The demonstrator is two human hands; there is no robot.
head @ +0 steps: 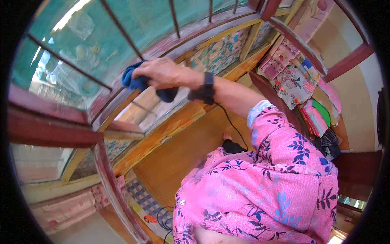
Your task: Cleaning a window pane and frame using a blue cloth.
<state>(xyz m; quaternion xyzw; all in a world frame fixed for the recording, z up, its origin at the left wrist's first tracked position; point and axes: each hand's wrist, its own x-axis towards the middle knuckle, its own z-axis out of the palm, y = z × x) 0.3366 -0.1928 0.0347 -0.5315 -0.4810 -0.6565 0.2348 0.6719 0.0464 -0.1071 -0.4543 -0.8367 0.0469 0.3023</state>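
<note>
My right hand (166,73) reaches across to a barred window, its fingers closed on a crumpled blue cloth (131,76). A darker fold of cloth (167,94) hangs below the palm. The cloth lies against the peeling red window frame (102,106), by the foot of a thin metal bar (122,29). Around my right wrist is a black band (207,91), with a black cable (230,117) running down from near it. My left hand is out of view; only a bare stretch of arm (214,236) shows at the bottom edge.
Open red-framed casements stand at left (103,170) and right (350,62). Below the window runs a yellow wooden ledge (164,137). Folded fabrics (292,82) are piled at right. A checked cloth (146,195) and coiled cable (164,218) lie lower left. Green sheeting (146,24) hangs beyond the bars.
</note>
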